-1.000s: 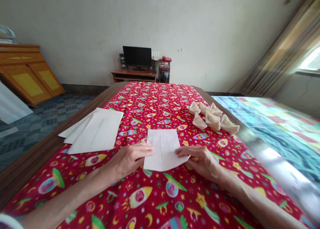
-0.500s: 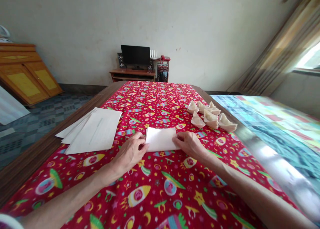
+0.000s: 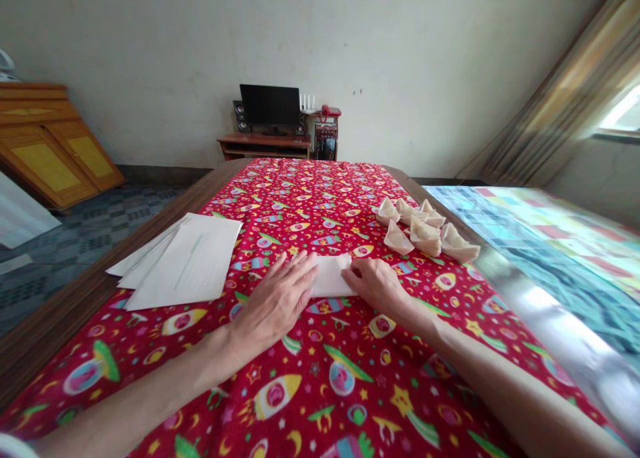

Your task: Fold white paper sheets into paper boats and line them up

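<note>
A small folded sheet of white paper (image 3: 330, 276) lies on the red patterned cloth in front of me. My left hand (image 3: 284, 291) rests flat over its left part, fingers stretched out and pointing away from me, hiding that end. At the paper's right edge, my right hand (image 3: 376, 285) is closed, with curled fingers holding that side down. Several folded paper boats (image 3: 425, 235) stand grouped beyond my right hand. To the left of my left hand, a fanned stack of white paper sheets (image 3: 200, 258) lies on the cloth.
The red cloth (image 3: 320, 198) covers most of a long dark wooden table (image 3: 65, 311). Behind its far end stand a monitor (image 3: 270, 105) and speakers on a small desk (image 3: 265, 141). A bed (image 3: 530, 245) is at the right, a wooden cabinet (image 3: 55, 145) at the left.
My left hand has gone from pinching the paper's left edge to lying flat on top of it. The right hand stays at the right edge, its fingers more curled.
</note>
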The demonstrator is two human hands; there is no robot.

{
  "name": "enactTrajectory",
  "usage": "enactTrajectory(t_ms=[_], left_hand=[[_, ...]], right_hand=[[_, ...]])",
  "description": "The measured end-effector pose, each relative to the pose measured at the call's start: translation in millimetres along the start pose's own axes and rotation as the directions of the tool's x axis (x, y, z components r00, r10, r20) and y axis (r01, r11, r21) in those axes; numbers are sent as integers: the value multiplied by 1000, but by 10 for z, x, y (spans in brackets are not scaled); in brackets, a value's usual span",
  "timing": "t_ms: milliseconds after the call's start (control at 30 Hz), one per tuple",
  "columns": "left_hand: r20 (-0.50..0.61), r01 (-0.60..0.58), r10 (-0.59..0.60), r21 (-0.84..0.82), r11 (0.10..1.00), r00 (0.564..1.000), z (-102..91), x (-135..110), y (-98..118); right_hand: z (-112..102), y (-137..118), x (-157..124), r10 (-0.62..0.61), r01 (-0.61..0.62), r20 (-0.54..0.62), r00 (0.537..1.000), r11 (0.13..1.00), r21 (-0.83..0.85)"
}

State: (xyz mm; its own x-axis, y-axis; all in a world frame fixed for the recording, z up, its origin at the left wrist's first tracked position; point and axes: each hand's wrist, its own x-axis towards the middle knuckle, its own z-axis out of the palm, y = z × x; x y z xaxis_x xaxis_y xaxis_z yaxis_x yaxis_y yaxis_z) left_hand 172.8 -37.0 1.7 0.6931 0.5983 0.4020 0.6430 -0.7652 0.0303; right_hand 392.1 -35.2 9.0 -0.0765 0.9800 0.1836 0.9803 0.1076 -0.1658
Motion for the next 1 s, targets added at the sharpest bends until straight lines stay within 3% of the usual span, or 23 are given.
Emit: enactTrajectory(t_ms=[100,233,533,1000], left_hand=[[107,-61,62,-7,998,992,9,30,92],[153,-33,39,-41,999,987,71,31,124],[196,-9,19,-52,999,980,68,53,132],[177,-34,41,-42,999,983,105,31,109]], right_hand=[[5,-6,6,6,-6,-1,1000,1000,-3],[-10,-22,0,18,-18,6,1000,1000,-24],[-21,-28,1,23,-22,10,1000,999,-42],[-15,-37,-2,31,-30,8,1000,999,-22]])
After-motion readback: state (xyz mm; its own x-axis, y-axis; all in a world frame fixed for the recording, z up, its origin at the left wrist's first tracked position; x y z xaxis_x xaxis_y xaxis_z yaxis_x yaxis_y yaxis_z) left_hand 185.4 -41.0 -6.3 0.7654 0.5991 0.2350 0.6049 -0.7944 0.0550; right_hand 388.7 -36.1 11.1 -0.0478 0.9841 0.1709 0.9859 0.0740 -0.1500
